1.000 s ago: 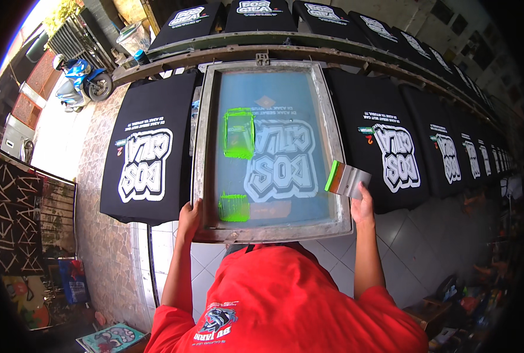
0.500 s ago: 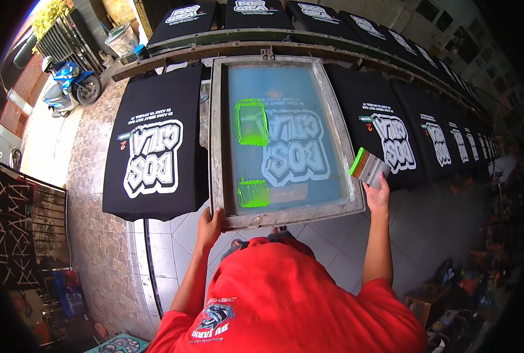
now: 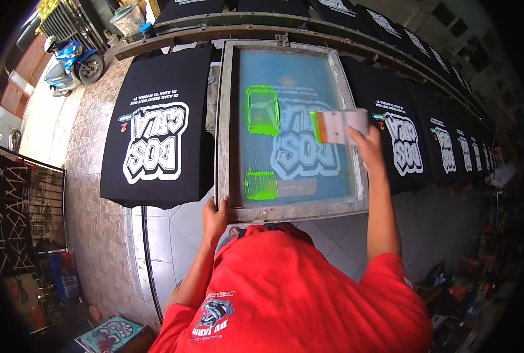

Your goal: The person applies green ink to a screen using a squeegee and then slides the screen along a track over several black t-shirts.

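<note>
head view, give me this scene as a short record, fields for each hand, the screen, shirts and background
left hand: grips the lower left corner of the grey screen frame
right hand: holds a squeegee, green edge facing left, over the screen's right half; contact unclear
screen: blue mesh with an upper green patch and a lower green patch on its left half
shirts: black, white prints; left shirt beside the frame, others right and beyond
background: blue scooter, upper left

Two hands (image 3: 215, 217) (image 3: 370, 150); one framed screen (image 3: 225, 135); one squeegee (image 3: 336, 127); two green patches (image 3: 262, 110) (image 3: 261, 186); one blue motorbike (image 3: 69, 66)
</note>
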Demonstrator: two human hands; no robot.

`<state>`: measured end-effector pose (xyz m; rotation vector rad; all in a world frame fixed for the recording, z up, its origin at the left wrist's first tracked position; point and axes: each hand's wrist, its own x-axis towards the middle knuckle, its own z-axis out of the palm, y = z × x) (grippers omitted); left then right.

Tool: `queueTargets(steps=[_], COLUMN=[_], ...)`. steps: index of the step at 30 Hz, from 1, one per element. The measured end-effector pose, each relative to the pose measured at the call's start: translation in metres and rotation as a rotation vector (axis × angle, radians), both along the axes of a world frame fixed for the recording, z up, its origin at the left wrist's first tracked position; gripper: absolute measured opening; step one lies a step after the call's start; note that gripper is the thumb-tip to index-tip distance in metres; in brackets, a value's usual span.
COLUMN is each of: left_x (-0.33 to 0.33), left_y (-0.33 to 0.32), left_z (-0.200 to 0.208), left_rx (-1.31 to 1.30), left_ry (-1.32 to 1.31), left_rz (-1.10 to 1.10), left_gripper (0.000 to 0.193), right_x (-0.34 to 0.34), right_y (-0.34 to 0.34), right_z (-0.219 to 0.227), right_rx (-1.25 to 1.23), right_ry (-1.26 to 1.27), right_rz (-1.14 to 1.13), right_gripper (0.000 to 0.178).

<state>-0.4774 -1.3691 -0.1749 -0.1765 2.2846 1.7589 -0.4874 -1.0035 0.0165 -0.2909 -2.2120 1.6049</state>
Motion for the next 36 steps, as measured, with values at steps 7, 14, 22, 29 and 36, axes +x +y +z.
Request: queueTargets(steps=[7,14,22,29,36], left_x=[-0.002,-0.003,-0.001,-0.003,-0.001], left_y=[-0.002,0.001,-0.001,0.0,-0.001], left_z=[-0.014,0.001,-0.011,0.006,-0.011], left_rx=[-0.065,0.005,-0.046,0.007,-0.049], left_ry=[0.025,-0.092,-0.014,-0.09,-0.015], left_rz=[-0.007,-0.002,0.005,0.0,0.008], left_gripper=[0.039,0.039,0.036,0.034,0.037], right_x=[-0.162,-0.224,-0.247,-0.244,-0.226], right_y=[-0.051,-0.056,-0.059,-0.05,-0.044], right_z=[0.003,-0.048,-0.049,-0.056,-0.047], right_rx=[0.96,1.187,1.221,1.155,1.173], right_ry=[-0.177,-0.197,-0.257,-0.179,-0.119], right_rz=[0.287,0.321,0.38,0.624,0.781], right_gripper=[0.034,0.029,0.028,0.024,0.021])
